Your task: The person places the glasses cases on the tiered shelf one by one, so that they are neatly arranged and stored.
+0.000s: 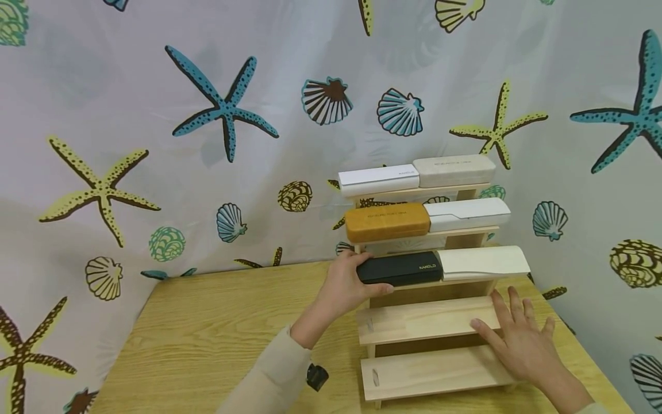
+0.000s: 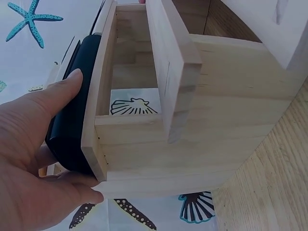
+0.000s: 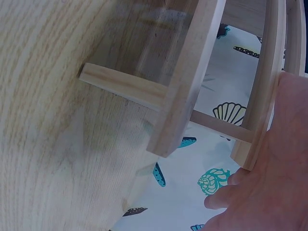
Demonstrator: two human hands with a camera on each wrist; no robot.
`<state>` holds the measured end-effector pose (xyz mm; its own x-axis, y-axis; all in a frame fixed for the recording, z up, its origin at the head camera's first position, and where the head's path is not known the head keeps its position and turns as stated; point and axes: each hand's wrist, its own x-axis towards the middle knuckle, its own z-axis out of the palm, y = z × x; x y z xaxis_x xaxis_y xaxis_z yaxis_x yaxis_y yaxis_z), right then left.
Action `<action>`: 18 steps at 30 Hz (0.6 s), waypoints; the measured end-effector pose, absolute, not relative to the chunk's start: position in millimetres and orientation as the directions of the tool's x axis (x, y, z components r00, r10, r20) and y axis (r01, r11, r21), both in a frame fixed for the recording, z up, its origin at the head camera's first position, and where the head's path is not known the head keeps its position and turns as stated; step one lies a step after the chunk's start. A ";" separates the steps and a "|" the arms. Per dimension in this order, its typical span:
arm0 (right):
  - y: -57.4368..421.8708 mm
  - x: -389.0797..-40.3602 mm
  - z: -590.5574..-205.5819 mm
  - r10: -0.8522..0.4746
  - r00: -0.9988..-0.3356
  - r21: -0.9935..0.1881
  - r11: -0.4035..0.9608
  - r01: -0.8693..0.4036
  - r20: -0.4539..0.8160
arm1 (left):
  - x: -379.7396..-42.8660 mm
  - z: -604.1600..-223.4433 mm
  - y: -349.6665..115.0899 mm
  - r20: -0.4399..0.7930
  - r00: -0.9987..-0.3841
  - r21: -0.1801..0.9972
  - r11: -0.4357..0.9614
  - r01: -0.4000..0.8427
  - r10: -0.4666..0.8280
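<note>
A black glasses case (image 1: 400, 269) lies on the third tier of a stepped wooden rack (image 1: 429, 319), beside a white glasses case (image 1: 483, 262). My left hand (image 1: 341, 284) holds the black case by its left end, thumb along the front and fingers behind. The left wrist view shows that hand (image 2: 43, 144) wrapped about the end of the dark case (image 2: 77, 106), which sits against the shelf edge. Over at the rack's right end, my right hand (image 1: 524, 342) has its fingers spread, thumb on the second tier from the bottom. In the right wrist view it touches the wooden shelf end (image 3: 250, 149).
Above stand an orange glasses case (image 1: 388, 222), a white case (image 1: 468, 215), a slim white case (image 1: 380, 179) and a grey-beige case (image 1: 455, 171). Two lower tiers show bare wood. A small black object (image 1: 317, 377) is near the left sleeve. A patterned curtain (image 1: 289, 132) hangs behind the wooden table (image 1: 222, 322).
</note>
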<state>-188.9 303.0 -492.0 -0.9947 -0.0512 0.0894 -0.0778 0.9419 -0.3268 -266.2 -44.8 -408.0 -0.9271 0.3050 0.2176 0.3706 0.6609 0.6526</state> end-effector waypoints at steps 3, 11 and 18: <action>302.6 -190.3 -492.2 -0.054 -0.994 -0.328 0.941 -0.081 0.093 | -266.0 -408.7 -47.1 0.229 -0.924 0.652 0.657 0.379 0.306; 302.5 -191.6 -492.9 -0.057 -0.994 -0.335 0.938 -0.086 0.094 | -265.4 -410.1 -53.2 0.247 -0.917 0.656 0.643 0.396 0.313; 302.9 -190.1 -489.4 -0.055 -0.994 -0.345 0.935 -0.085 0.094 | -265.1 -411.4 -59.9 0.251 -0.911 0.645 0.645 0.409 0.327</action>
